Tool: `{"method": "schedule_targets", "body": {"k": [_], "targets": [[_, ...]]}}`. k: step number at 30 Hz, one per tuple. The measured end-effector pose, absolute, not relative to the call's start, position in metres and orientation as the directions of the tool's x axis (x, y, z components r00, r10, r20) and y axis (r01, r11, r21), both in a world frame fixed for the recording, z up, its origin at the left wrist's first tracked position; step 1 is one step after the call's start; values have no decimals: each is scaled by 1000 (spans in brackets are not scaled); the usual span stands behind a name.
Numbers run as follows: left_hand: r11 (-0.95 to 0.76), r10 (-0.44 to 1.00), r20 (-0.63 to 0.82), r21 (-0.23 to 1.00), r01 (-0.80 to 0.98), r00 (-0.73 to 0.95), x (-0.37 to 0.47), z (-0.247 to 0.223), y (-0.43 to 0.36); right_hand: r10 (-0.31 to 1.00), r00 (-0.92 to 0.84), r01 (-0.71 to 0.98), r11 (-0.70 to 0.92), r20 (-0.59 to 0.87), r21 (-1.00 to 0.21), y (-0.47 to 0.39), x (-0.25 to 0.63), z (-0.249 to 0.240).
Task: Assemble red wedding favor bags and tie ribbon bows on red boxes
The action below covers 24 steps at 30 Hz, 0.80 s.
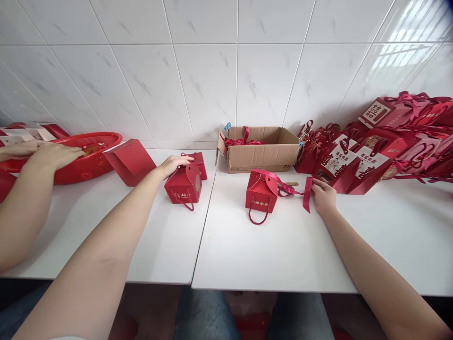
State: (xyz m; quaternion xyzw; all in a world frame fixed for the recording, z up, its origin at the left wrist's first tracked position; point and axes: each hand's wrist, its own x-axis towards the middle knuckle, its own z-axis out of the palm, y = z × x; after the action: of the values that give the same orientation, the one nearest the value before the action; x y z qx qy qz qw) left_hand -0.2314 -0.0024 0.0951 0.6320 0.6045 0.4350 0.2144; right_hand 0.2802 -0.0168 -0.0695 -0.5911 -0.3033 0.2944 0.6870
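My left hand (174, 165) reaches over the top of a small red gift box (183, 185) with a cord handle, its fingers closed on the box's upper edge; the thumb is hidden. Right behind that stands another red box (199, 165), near my fingertips. In front of me a second corded gift box (261, 193) stands shut, with a dark pink ribbon (307, 194) running from its top to the right. My right hand (323, 196) pinches the ribbon near its free end, which hangs down. A thin gold-coloured strip (292, 184) lies behind the ribbon.
An open cardboard carton (264, 158) with ribbons inside stands by the wall. Decorated red boxes (339, 163) are piled at the right. At the left, a co-worker's hands (53, 153) reach over a red plastic basin (81, 172), beside an upright red box (130, 160). A seam divides the white table (269, 259).
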Motion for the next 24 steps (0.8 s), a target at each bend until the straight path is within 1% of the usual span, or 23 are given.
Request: {"method": "schedule_targets", "body": {"k": [1,2,3,5,6,8,9,11,13,15,16,17,18,19,20,21,22,24], "targets": [[-170,967,248,798,578,-57,-218,87,10,763,642,-39,125,71,-991,-17,280,-69],[-157,987,147,793,588,67,-208,80,21,764,641,-33,122,72,-992,-17,280,-69],[-183,982,123,783,595,140,-201,75,30,765,640,-28,120,74,-992,-17,280,-69],[-219,972,121,769,601,199,-194,66,41,766,638,-18,116,78,-993,-17,281,-69],[-243,968,151,754,610,199,-193,64,43,766,638,-14,115,80,-993,-18,281,-69],[-296,953,259,691,660,156,-193,63,43,765,639,-6,112,82,-994,-18,280,-69],[-323,933,341,641,696,118,-195,65,42,765,638,-3,109,82,-994,-18,280,-69],[-339,844,536,521,783,9,-205,75,38,766,638,4,102,81,-995,-19,279,-68],[-288,712,695,423,859,-103,-226,92,34,766,637,14,94,81,-995,-20,278,-67],[-213,633,755,379,900,-169,-259,109,31,765,639,26,88,85,-996,-21,276,-65],[-82,602,765,346,935,-230,-278,116,31,764,640,33,85,86,-996,-21,275,-64],[71,594,734,359,931,-328,-299,121,30,763,640,38,82,87,-996,-22,274,-63],[230,586,669,404,886,-457,-319,123,30,763,640,43,78,88,-996,-22,273,-61],[374,597,549,456,808,-585,-337,123,30,764,639,47,75,88,-996,-23,273,-60],[465,605,421,501,730,-675,-352,121,30,765,638,51,72,88,-996,-24,272,-59],[483,647,340,510,712,-682,-364,117,30,767,636,53,70,88,-996,-24,272,-59],[439,678,357,503,744,-642,-372,113,29,768,634,56,68,89,-996,-25,271,-58],[267,722,465,494,827,-511,-377,106,30,769,632,62,68,92,-996,-25,271,-57]]}}
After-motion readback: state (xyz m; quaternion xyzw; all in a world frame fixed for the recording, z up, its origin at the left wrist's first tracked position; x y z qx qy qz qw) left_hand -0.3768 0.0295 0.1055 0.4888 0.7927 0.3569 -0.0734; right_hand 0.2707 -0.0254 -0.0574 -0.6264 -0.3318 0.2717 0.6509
